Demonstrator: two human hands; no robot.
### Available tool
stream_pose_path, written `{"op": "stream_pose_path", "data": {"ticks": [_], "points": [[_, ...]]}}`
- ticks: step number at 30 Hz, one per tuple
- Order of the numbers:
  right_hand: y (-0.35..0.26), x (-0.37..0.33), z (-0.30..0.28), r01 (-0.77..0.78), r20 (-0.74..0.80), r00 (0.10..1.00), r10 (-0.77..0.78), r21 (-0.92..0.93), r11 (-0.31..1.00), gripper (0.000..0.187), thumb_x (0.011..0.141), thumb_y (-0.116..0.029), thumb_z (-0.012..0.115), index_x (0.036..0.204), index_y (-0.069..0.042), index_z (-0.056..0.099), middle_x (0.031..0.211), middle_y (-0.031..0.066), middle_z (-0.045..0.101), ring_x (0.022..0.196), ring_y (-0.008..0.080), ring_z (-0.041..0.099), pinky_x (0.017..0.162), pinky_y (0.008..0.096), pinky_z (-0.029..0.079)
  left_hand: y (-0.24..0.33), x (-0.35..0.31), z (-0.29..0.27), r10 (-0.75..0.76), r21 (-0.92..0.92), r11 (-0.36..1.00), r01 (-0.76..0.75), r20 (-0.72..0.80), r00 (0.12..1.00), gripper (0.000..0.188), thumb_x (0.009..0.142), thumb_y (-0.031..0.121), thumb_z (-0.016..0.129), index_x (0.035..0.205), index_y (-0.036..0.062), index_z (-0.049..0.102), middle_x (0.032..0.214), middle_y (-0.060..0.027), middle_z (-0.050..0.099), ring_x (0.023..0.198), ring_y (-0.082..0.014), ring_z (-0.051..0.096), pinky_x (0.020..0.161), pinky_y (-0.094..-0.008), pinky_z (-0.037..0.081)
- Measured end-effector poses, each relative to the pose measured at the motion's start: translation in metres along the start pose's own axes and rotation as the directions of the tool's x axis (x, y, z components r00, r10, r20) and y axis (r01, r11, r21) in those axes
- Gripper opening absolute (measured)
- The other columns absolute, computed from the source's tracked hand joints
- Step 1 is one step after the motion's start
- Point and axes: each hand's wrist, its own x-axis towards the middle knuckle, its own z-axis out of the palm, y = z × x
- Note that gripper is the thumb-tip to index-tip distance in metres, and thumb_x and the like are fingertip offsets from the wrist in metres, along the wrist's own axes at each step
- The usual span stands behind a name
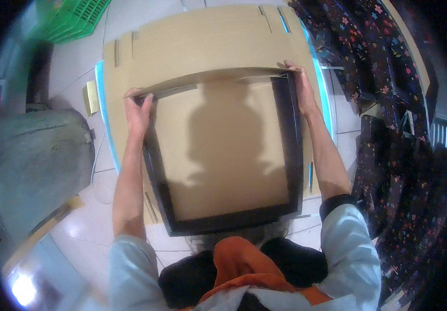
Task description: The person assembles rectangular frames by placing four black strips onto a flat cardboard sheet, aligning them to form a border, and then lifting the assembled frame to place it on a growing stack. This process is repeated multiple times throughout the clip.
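Note:
In front of me a shallow cardboard tray (182, 199) with dark side walls rests on a large flat sheet of brown cardboard (182, 44). At the tray's far edge a brown cardboard wall (218, 74) stands partly up and bows in the middle. My left hand (138, 115) pinches the far left corner, its thumb inside the tray and its fingers outside. At the far right corner my right hand (304, 92) grips the wall's end, fingers bent over the outside. The shadow of my head and shoulders falls across the tray's floor.
Slots are cut near the sheet's corners, and light blue edges show beneath it. A green plastic crate (75, 23) stands far left, above a worn grey-green box-like object (37, 155). Dark flowered fabric (384, 78) hangs or lies in folds along the right. Pale tiles (81, 223) cover the floor.

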Motion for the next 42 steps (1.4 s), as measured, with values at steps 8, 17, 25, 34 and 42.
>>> {"op": "stream_pose_path", "data": {"ticks": [8,17,25,34,42], "points": [[-0.020,-0.007,0.008,-0.128,-0.011,0.991,0.137,-0.443,0.887,0.047,0.088,-0.041,0.047,0.117,-0.005,0.039,0.117,0.0104,0.045,0.108,0.0166,0.042,0.093,0.0325,0.032,0.002,-0.001,-0.001,0.053,0.091,0.995,-0.051,-0.023,0.998,0.037,0.077,0.013,0.065,0.105,-0.0026,0.046,0.102,-0.0143,0.047,0.095,-0.0229,0.049,0.085,-0.0318,0.039],[-0.004,0.003,0.010,-0.169,-0.061,0.986,0.158,-0.416,0.893,0.050,0.078,-0.030,0.065,0.113,-0.003,0.042,0.109,0.0113,0.050,0.100,0.0163,0.046,0.085,0.0311,0.040,0.002,-0.001,-0.001,0.031,0.029,0.999,-0.030,-0.033,0.999,0.037,0.077,0.014,0.065,0.104,-0.0029,0.046,0.105,-0.0142,0.046,0.095,-0.0227,0.048,0.086,-0.0318,0.039],[0.019,0.011,0.005,0.174,0.037,0.966,-0.256,-0.826,0.536,0.052,0.074,-0.030,0.068,0.109,0.001,0.045,0.106,0.0184,0.047,0.099,0.0303,0.050,0.085,0.0363,0.041,0.017,-0.005,-0.002,0.120,0.108,0.988,-0.107,-0.126,0.985,0.024,0.076,0.011,0.065,0.093,-0.0002,0.053,0.096,-0.0111,0.053,0.093,-0.0211,0.051,0.085,-0.0311,0.040],[0.022,0.009,0.013,0.199,-0.036,0.916,-0.399,-0.823,0.532,0.044,0.074,-0.028,0.068,0.105,-0.002,0.050,0.104,0.0152,0.051,0.094,0.0289,0.054,0.081,0.0351,0.044,0.001,-0.009,-0.008,0.077,-0.277,0.955,-0.103,-0.103,0.992,0.015,0.076,-0.007,0.056,0.087,0.0034,0.055,0.095,-0.0084,0.056,0.090,-0.0162,0.053,0.081,-0.0272,0.042],[0.018,0.003,0.007,0.253,0.076,0.920,-0.385,-0.865,0.434,0.027,0.079,-0.015,0.060,0.103,-0.007,0.052,0.105,0.0124,0.052,0.100,0.0296,0.052,0.086,0.0362,0.041,0.020,-0.020,-0.034,0.513,0.059,0.840,-0.539,0.233,0.826,0.020,0.070,-0.005,0.062,0.087,0.0019,0.052,0.107,-0.0126,0.055,0.104,-0.0287,0.050,0.089,-0.0356,0.040]]}}
